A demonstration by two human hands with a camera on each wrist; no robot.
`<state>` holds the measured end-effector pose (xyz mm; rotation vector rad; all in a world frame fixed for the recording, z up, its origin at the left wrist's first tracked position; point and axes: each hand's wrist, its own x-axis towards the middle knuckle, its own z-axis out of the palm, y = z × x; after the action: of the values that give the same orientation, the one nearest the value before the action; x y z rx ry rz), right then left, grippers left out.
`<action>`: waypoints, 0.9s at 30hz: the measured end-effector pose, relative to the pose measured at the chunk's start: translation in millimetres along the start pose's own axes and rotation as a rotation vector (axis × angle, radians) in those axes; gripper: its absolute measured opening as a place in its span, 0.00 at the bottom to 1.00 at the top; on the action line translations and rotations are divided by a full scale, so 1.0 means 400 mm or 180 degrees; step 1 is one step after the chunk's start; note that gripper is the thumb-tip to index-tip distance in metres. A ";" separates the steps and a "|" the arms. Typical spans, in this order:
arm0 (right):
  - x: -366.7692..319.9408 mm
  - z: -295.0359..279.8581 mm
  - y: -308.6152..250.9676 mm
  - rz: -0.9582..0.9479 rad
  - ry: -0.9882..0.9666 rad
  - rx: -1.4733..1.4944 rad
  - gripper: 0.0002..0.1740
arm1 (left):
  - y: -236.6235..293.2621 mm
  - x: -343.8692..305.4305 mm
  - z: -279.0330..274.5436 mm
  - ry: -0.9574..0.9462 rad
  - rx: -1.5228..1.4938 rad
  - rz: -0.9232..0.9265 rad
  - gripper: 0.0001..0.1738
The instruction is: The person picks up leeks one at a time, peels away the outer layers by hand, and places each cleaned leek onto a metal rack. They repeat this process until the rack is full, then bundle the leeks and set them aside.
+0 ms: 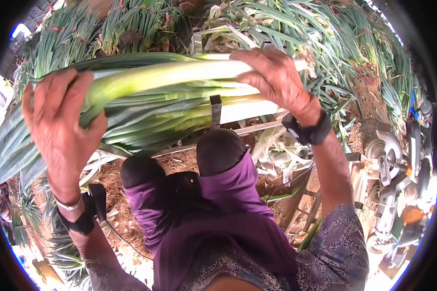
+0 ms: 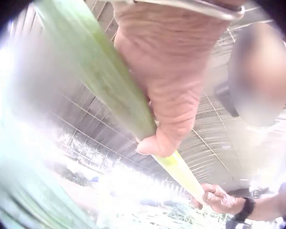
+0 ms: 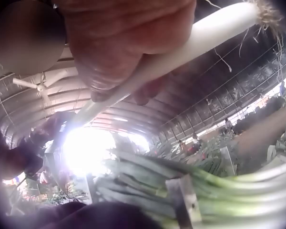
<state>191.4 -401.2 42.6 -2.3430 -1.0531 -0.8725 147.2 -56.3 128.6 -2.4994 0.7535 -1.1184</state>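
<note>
A single leek point(image 1: 165, 76) is stretched between both hands above a row of other leeks point(image 1: 175, 119). My left hand point(image 1: 60, 121) grips its green upper part, the thumb hooked round the stalk in the left wrist view. Farther along, my right hand point(image 1: 276, 80) holds the white shank near the root end. Fine stringy roots point(image 3: 267, 16) stick out past the right hand in the right wrist view. The row of leeks lies across a metal rack, against an upright metal post point(image 1: 215, 110).
Several bundles of leeks with red ties point(image 1: 73, 41) lie beyond the rack, and loose leeks point(image 1: 301, 24) are heaped at upper right. Purple-clad knees point(image 1: 233, 179) are just below the rack. Peeled leaves point(image 1: 281, 155) litter the ground. Metal equipment point(image 1: 386, 155) stands at right.
</note>
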 end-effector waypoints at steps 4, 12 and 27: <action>-0.099 0.105 0.122 0.0706 -0.0275 0.0734 0.20 | 0.051 0.053 0.131 -0.0091 -0.0387 0.0273 0.26; -0.381 0.363 0.228 0.1735 -0.0384 0.0632 0.20 | 0.234 0.000 0.445 -0.0735 -0.0661 0.0487 0.22; -0.451 0.322 0.292 0.1492 -0.0646 0.0720 0.12 | 0.320 -0.016 0.510 -0.0907 -0.1282 0.1136 0.14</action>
<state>236.3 -488.1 -188.2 -2.3673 -0.5897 -0.3290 254.3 -145.8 -67.6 -2.6035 1.3768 -0.5128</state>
